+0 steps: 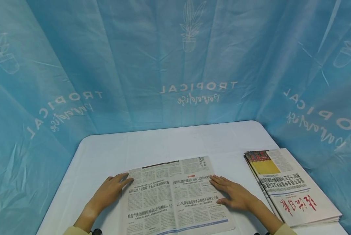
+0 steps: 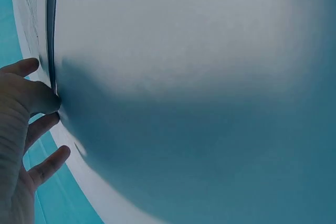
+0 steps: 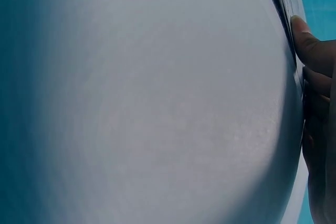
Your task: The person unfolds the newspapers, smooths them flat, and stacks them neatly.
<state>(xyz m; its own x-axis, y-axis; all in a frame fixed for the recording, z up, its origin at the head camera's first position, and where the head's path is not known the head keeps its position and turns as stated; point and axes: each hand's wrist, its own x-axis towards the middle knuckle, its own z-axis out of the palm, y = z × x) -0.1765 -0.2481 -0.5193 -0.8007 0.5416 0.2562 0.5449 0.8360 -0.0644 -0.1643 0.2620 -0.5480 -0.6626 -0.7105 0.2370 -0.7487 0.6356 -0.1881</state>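
we saw the fingers of the right hand (image 1: pixel 237 194) nearly straight, resting on the right edge of the newspaper (image 1: pixel 194 195), with the thumb set apart from them; the fingers of the left hand (image 1: pixel 109 191) were spread and loosely bent at the opposite edge, touching the paper, and we made out no firm grip there; between the two hands the newspaper lay on the white table (image 1: pixel 163 142), print up, with a crease running down its middle, its near edge partly beyond our view; in the left wrist view we noticed a dark line along the paper's side, though we could not tell how many sheets it held; we judged that the thin paper could crumple or tear if the hands pulled unevenly, that the layers could slide apart if only the top one was caught, and that the crease could go askew if one side was pushed harder; farther out, well apart from the right hand's fingertips, a stack of newspapers (image 1: pixel 298 182) sat at the table's right side, its edges slightly uneven; behind everything we saw a blue curtain (image 1: pixel 134 65) with pale lettering and potted plants printed on it.
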